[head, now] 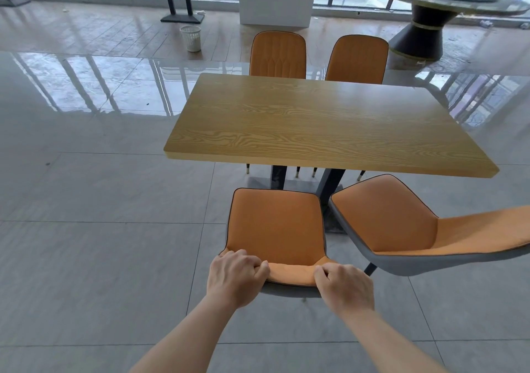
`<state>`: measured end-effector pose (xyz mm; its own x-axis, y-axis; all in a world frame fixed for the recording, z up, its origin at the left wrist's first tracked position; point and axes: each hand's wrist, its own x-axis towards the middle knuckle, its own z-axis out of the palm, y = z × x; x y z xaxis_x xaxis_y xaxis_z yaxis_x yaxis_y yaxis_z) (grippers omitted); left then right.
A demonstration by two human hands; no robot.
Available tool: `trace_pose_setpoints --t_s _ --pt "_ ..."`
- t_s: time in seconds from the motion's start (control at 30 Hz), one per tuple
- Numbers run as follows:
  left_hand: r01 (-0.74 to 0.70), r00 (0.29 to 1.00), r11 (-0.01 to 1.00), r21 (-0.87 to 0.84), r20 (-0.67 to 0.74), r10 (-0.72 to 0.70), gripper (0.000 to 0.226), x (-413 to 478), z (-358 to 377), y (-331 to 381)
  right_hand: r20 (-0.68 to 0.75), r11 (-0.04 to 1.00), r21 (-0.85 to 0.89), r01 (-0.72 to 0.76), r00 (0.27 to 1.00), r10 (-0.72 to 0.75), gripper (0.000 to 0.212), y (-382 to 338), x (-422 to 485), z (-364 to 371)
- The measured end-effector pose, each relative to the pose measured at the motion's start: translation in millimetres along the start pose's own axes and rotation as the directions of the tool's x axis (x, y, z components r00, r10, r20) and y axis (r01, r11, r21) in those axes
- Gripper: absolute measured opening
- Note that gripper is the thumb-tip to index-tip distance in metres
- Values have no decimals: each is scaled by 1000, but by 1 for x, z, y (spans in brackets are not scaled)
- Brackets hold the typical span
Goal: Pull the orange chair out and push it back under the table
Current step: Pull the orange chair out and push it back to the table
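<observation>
At table (324, 120): four orange chairs (nearest chair (276, 229) gripped, both hands).

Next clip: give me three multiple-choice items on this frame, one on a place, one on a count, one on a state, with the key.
1. Where does the white waste basket stand?
A. on the floor beyond the table's far left
B. on the wooden table
C. under the round table

2. How many orange chairs show?
A. two
B. four
C. six

3. What are both hands doing?
A. resting flat on the table
B. hanging free
C. gripping the top of the near chair's backrest

Key: 1 A, it stands on the tiles near the windows. 2 B, two far, two near. 3 C, the left hand and right hand curl over the backrest of the near chair.
</observation>
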<state>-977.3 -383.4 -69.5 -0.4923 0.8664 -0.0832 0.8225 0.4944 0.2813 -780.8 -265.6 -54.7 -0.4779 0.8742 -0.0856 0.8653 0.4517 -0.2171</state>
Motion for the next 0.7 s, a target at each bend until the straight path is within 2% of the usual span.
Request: trace_pose_setpoints --t_s 0.4,0.7 --pt "5 1000 1000 3 -5 -5 69 -3 -1 1 -59 998 8 65 996 -64 41 6 4 9" --pt "11 998 1000 24 63 -12 50 -2 -2 2 -33 997 -16 78 996 -78 41 12 10 14"
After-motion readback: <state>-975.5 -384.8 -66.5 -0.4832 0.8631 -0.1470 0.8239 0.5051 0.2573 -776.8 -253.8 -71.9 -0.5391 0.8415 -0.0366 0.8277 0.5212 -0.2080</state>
